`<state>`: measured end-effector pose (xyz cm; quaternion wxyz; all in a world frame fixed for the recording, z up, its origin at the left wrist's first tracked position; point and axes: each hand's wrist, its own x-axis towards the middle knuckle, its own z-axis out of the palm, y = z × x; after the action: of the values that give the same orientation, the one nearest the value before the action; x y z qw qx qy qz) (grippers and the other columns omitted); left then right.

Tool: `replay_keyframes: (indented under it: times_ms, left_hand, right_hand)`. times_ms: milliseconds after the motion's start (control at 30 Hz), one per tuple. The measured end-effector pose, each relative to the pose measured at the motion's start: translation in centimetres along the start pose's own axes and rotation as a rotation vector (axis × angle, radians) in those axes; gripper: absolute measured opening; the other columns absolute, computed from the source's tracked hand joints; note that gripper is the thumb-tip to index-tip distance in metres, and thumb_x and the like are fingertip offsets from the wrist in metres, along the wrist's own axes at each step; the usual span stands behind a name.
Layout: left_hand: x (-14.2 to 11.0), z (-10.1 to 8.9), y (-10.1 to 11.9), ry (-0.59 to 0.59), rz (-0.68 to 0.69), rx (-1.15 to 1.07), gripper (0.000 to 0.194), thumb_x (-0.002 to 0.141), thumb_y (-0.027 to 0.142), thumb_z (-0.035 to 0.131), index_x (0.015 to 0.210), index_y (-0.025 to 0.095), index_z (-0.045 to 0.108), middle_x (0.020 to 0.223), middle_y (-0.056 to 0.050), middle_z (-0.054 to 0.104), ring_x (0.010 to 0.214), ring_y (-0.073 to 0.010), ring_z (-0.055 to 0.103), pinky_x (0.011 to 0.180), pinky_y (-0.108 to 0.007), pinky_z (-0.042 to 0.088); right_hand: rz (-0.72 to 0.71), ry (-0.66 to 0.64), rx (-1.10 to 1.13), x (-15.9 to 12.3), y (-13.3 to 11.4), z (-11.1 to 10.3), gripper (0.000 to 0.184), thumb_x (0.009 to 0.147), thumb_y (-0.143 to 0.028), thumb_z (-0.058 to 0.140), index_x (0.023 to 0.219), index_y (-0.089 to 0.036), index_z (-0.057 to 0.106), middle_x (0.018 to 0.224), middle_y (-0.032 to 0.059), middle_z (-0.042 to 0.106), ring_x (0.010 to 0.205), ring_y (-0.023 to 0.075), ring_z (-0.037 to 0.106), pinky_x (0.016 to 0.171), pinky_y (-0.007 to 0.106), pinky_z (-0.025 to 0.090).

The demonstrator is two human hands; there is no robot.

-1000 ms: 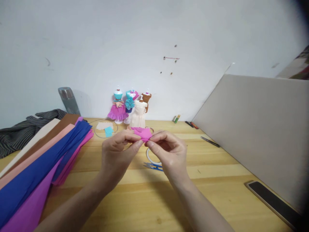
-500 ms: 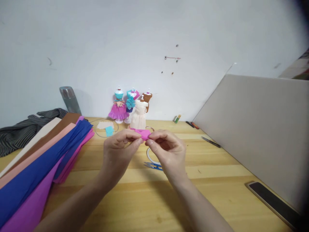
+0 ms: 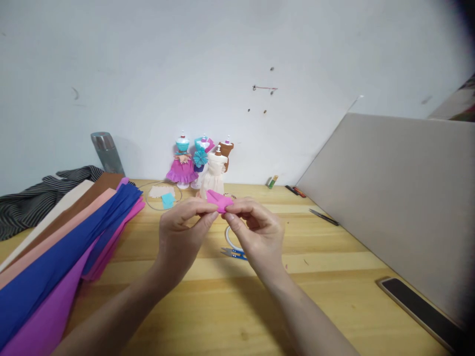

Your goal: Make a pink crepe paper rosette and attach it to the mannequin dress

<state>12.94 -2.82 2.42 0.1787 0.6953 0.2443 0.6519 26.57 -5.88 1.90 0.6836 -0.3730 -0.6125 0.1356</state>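
Observation:
A small folded piece of pink crepe paper [image 3: 219,200] is held up above the table between both hands. My left hand [image 3: 185,230] pinches its left lower edge between thumb and fingers. On the other side, my right hand [image 3: 256,232] pinches the right lower edge, so the fingertips of both hands nearly meet. The paper's upper part stands free, with a fold showing. Below, on the table, blue-handled thread snips [image 3: 234,253] and a white ring [image 3: 230,237] are partly hidden by my right hand.
Several small dress forms in paper clothes [image 3: 215,173] stand by the wall. Colored crepe paper sheets [image 3: 70,242] and striped cloth [image 3: 48,193] lie left, near a metal bottle [image 3: 108,153]. Right are a white board [image 3: 401,188], tweezers [image 3: 324,217], a glue stick [image 3: 273,182] and a phone [image 3: 419,311].
The upper left part of the pink paper now rises higher, with a visible fold. Both hands stay in nearly the same place, still pinching it.

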Motion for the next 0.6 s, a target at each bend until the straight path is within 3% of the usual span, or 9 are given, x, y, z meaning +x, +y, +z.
replay_keyframes:
  times_ms: [300, 600]
  left_hand:
    - [0.02, 0.03, -0.15, -0.003, 0.118, 0.083, 0.021, 0.075, 0.000, 0.068, 0.083, 0.019, 0.073, 0.079, 0.001, 0.075, 0.073, -0.0106, 0.069, 0.071, -0.019, 0.054]
    - [-0.22, 0.16, -0.01, 0.007, 0.147, 0.145, 0.018, 0.079, 0.004, 0.065, 0.084, 0.020, 0.072, 0.081, -0.001, 0.074, 0.077, -0.0126, 0.069, 0.072, -0.023, 0.053]
  right_hand:
    - [0.021, 0.014, -0.008, -0.06, 0.30, 0.06, 0.010, 0.080, -0.012, 0.066, 0.082, -0.021, 0.071, 0.076, 0.0022, 0.068, 0.072, 0.0157, 0.062, 0.063, 0.029, 0.051]
    - [-0.125, 0.012, -0.166, -0.02, 0.24, 0.14, 0.012, 0.085, -0.012, 0.062, 0.084, -0.021, 0.069, 0.078, 0.0024, 0.069, 0.074, 0.0164, 0.063, 0.064, 0.030, 0.051]
